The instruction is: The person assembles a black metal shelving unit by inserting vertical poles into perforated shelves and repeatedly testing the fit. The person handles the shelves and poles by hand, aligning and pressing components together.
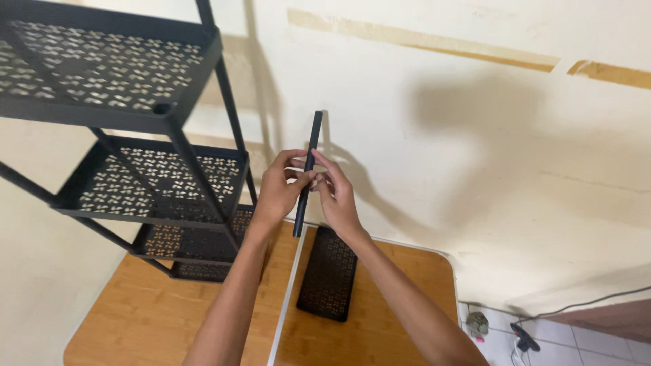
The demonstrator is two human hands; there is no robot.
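Rod (308,173) sat upright between our hands: left hand (277,190) and right hand (337,193) both pinched its middle, above the tabletop (149,318), beside the black shelf rack (135,135).

We see soft, even daylight; beyond the fingers (319,177) our hands and rod cast blurred shadows on the wall (475,135). Focus is sharp, edges bend slightly, without glare.

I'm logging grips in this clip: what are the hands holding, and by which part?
Both the left hand and right hand pinch a black rod around its middle.
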